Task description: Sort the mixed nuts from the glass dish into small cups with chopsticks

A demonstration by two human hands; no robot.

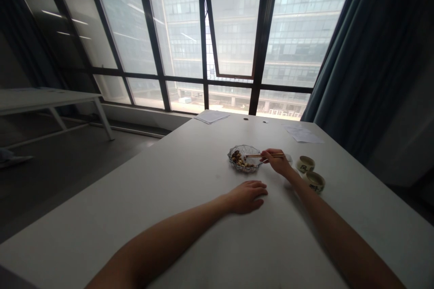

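Observation:
My right hand (276,160) is closed around a pair of chopsticks (253,156), whose tips reach over a clear glass bowl (249,149). Small brown and tan pieces, perhaps nuts or beans (238,159), lie mostly in the left part of the bowl. Whether the tips pinch a piece is too small to tell. My left hand (248,196) rests flat on the table just in front of the bowl, fingers stretched out and holding nothing. Right of my right hand stand two cream cups with dark characters, one cup (305,165) behind the other cup (315,183).
A white object (289,159), partly hidden by my right hand, sits near the cups. Papers (212,116) lie at the far left of the white table (176,176), and another sheet (303,134) at the far right. Windows and a dark curtain (352,76) stand beyond.

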